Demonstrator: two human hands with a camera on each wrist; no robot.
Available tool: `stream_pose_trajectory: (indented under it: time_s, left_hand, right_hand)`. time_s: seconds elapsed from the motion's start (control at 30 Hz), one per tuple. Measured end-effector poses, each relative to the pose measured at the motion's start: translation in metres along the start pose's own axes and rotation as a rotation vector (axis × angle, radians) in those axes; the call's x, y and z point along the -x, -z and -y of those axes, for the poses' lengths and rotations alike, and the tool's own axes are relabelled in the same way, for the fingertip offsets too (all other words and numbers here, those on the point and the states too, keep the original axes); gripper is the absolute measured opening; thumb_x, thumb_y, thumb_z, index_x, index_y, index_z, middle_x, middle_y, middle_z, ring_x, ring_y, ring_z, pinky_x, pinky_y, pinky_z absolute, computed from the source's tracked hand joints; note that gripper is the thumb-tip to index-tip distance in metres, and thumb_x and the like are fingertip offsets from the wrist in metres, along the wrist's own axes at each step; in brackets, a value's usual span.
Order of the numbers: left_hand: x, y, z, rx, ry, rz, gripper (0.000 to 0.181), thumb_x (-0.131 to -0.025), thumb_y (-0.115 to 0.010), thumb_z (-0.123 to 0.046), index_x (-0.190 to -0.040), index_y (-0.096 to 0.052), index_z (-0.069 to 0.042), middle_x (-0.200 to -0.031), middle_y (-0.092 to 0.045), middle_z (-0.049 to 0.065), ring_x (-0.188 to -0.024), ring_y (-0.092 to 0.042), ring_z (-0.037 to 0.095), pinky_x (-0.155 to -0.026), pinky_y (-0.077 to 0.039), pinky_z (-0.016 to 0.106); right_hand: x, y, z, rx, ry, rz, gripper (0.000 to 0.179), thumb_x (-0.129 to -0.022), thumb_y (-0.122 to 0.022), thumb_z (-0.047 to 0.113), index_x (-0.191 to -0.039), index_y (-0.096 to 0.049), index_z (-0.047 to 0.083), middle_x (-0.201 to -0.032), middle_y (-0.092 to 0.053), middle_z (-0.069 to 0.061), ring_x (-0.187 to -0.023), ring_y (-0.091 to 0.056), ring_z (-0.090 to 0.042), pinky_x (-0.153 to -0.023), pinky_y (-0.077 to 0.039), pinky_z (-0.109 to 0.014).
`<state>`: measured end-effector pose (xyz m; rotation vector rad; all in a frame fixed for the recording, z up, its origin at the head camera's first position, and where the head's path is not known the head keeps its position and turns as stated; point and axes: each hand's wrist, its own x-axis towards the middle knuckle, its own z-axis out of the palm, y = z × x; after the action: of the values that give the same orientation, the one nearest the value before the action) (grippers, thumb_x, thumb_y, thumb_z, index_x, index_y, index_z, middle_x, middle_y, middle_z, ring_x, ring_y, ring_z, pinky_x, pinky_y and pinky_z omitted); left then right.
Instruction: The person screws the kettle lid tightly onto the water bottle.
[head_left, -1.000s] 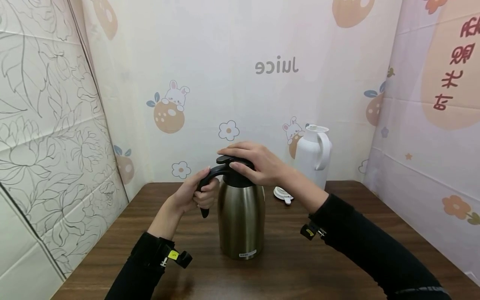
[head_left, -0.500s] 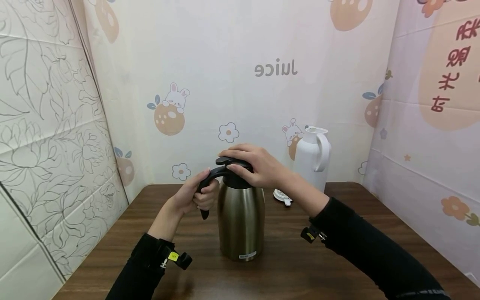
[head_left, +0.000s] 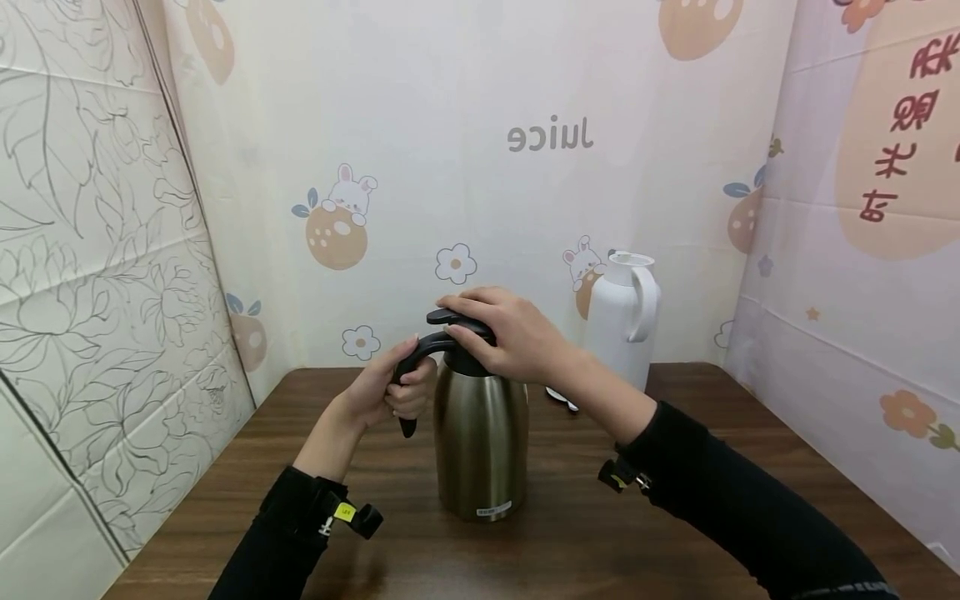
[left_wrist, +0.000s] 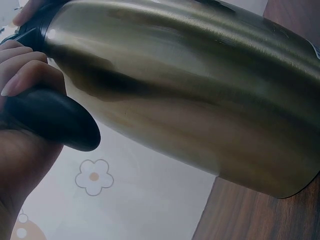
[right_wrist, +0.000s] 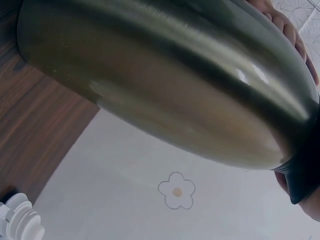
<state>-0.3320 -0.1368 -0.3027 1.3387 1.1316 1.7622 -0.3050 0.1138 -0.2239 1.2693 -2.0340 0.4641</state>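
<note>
A brushed gold-brown vacuum jug (head_left: 480, 450) stands upright on the wooden table. My left hand (head_left: 377, 389) grips its black handle (head_left: 408, 427), fingers wrapped round it and thumb on top. Over the jug's black lid (head_left: 442, 317) lies my right hand (head_left: 517, 340), with the thumb along the near side and the fingers across the top and far side. Much of the lid is hidden under that hand. In the left wrist view the handle's rounded lower end (left_wrist: 65, 122) sticks out below the curled fingers. The right wrist view shows the black spout (right_wrist: 297, 182).
Behind on the right stands a white jug (head_left: 618, 325) with a side handle and an uncovered top. A white stopper (right_wrist: 22, 220) lies on the table (head_left: 315, 500) near it, mostly hidden by my right forearm in the head view. A printed curtain (head_left: 420, 167) closes off the back.
My right hand has shifted slightly left over the lid, and the lid's front tab has moved a little left with it. My left hand keeps its hold on the handle; the jug stays in place.
</note>
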Motion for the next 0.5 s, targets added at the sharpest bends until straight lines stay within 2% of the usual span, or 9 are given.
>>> stream_pose_trajectory:
  time_s: [0.23, 0.5]
  left_hand:
    - [0.0, 0.0, -0.001, -0.01, -0.003, -0.002, 0.053, -0.116, -0.021, -0.051, -0.081, -0.042, -0.016, -0.056, -0.027, -0.007, -0.044, -0.022, 0.011, -0.044, -0.013, 0.032]
    - [0.0, 0.0, 0.0, -0.011, 0.005, -0.008, 0.053, -0.116, -0.022, -0.051, -0.081, -0.044, -0.017, -0.056, -0.027, -0.007, -0.043, -0.022, 0.012, -0.044, -0.013, 0.032]
  right_hand:
    - [-0.001, -0.003, 0.011, 0.066, -0.078, -0.015, 0.04, -0.107, -0.063, 0.034, -0.14, -0.068, 0.012, -0.119, -0.072, -0.007, -0.105, -0.068, -0.024, -0.087, -0.057, -0.04]
    - [-0.004, -0.006, 0.025, 0.191, -0.216, -0.008, 0.042, -0.108, -0.06, 0.039, -0.141, -0.068, 0.014, -0.117, -0.071, -0.01, -0.104, -0.066, -0.03, -0.079, -0.057, -0.043]
